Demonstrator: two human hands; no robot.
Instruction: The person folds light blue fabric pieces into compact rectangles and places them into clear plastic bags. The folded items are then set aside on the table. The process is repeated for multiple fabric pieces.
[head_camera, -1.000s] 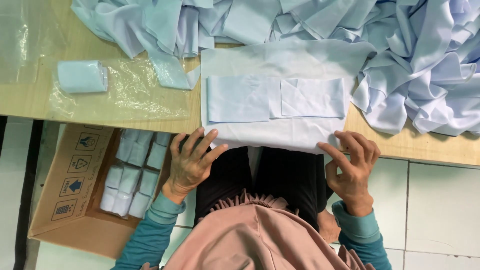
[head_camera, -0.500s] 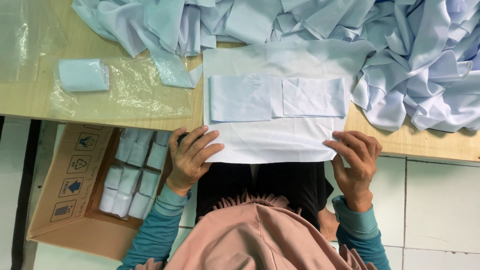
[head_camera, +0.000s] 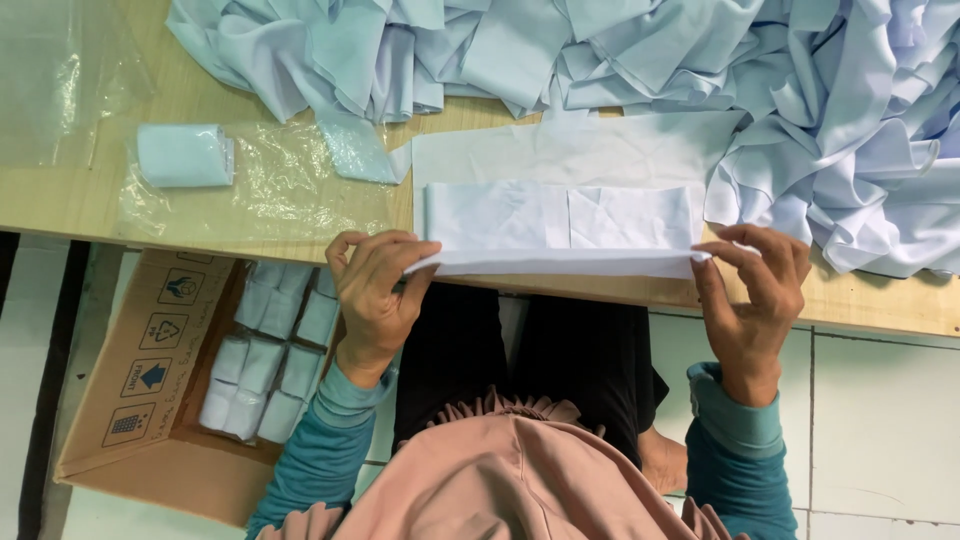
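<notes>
A pale blue folded cloth (head_camera: 560, 215) lies at the near edge of the wooden table (head_camera: 200, 215). My left hand (head_camera: 375, 290) pinches its lower left corner, and my right hand (head_camera: 755, 290) pinches its lower right corner. The bottom edge is lifted and folded upward between both hands. A big heap of the same light blue fabric (head_camera: 700, 60) fills the table's far side and right.
A bagged folded cloth (head_camera: 183, 155) rests on crinkled clear plastic (head_camera: 270, 185) at the left. Under the table on the left stands an open cardboard box (head_camera: 150, 390) holding several wrapped bundles (head_camera: 270, 350). White floor tiles (head_camera: 880, 420) lie to the right.
Both hands have lifted the hanging bottom edge of the cloth from below the table edge up to its level, folding it upward.
</notes>
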